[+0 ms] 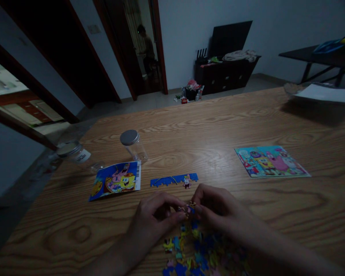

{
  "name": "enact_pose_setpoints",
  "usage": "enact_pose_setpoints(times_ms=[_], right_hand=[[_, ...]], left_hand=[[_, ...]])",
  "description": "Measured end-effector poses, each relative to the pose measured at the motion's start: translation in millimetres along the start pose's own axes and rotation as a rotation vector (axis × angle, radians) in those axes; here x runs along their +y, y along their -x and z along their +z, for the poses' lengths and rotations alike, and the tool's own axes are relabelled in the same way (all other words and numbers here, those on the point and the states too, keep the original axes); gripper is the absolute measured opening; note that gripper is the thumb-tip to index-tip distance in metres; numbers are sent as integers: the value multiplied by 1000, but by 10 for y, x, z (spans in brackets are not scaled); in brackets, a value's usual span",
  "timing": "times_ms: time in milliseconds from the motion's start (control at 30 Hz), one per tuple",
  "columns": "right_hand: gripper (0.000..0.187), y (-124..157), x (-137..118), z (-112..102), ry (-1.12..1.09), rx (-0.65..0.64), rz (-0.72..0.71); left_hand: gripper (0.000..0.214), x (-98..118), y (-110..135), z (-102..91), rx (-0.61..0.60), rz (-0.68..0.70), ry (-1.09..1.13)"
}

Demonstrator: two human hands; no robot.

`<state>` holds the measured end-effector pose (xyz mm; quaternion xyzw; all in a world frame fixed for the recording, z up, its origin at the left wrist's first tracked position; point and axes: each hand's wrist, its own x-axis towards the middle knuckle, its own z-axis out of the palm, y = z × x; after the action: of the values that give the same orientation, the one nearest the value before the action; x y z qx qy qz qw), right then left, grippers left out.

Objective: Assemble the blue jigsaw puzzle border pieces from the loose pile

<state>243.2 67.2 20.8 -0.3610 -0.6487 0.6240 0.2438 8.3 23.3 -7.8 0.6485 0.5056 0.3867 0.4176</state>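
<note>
Left hand (155, 214) and right hand (218, 209) were both closed, pinching small puzzle pieces (186, 208) at the fingertips, just above the loose pile (195, 249) on the bench (247, 126). Likely light, thin, stiff card with tabs that bend easily. Best pinched on flat faces.

Small puzzle pieces (187, 208) are being pinched together between the fingertips of the left hand (153, 218) and the right hand (218, 209), just above a loose pile (195, 251) on the wooden table (247, 126). Just beyond the hands, a joined blue strip (172, 179) is being flanked by a picture card (116, 181) and, well apart, a finished puzzle (271, 161).
</note>
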Motion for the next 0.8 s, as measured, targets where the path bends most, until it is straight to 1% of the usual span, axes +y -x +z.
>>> enact_pose_setpoints(times_ms=[100,200,367,467,567,733,800], right_hand=[[18,27,-53,-33,133,-42,-23],[14,51,-76,-32,252,-59,-37],[7,48,-16,-16,316,-28,-70],[6,34,44,-23,288,-12,-61],[8,13,87,-43,225,-24,-20],[8,-25,140,-79,-23,-63,27],[8,-37,163,-83,-79,-59,34]], left_hand=[[22,5,2,-14,2,39,-47],[26,41,-4,-19,-26,59,-57],[17,116,-19,-19,-52,101,-80],[14,131,-20,-19,-63,91,-85],[14,124,-19,-19,-57,71,-81],[14,126,-15,-25,-71,32,-83],[13,123,-13,-25,-70,19,-72]])
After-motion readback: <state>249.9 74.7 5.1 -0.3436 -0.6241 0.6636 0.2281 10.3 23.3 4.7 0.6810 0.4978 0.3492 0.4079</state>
